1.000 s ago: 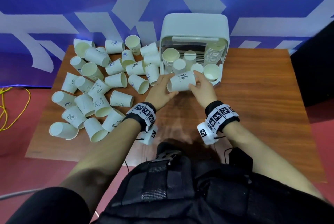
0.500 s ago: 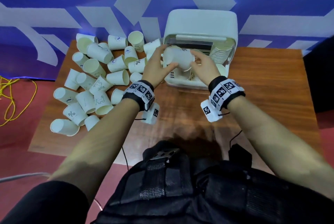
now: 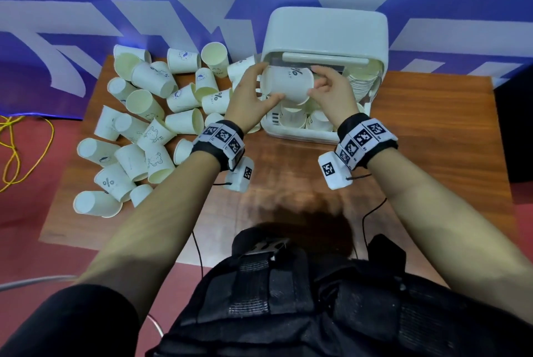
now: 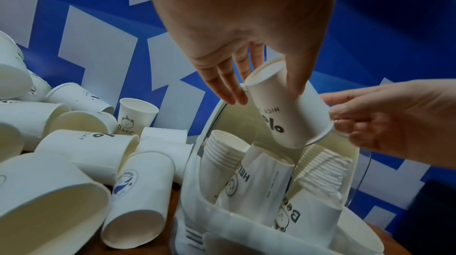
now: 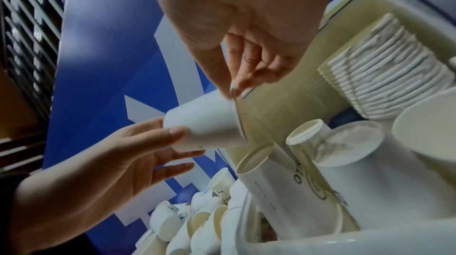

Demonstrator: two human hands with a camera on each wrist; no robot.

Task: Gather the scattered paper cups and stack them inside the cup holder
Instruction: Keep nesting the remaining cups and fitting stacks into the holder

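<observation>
A white paper cup (image 3: 288,84) with a "%" print lies tilted between my two hands, above the open front of the white cup holder (image 3: 326,27). My left hand (image 3: 252,91) holds its base end, thumb on the wall, as the left wrist view shows on the cup (image 4: 288,111). My right hand (image 3: 331,91) pinches its rim; the right wrist view shows this pinch on the cup (image 5: 204,124). Inside the holder stand nested cup stacks (image 4: 323,165) and several loose cups (image 5: 271,181). Many scattered cups (image 3: 150,126) lie on the table's left half.
The wooden table (image 3: 418,140) carries the holder against the blue and white wall. A dark cabinet (image 3: 516,126) stands at the right edge. A yellow cable (image 3: 17,149) lies on the red floor to the left.
Both hands have carried the cup from the table in front of the holder up and back to the holder's opening. In the last half second it barely moved.
</observation>
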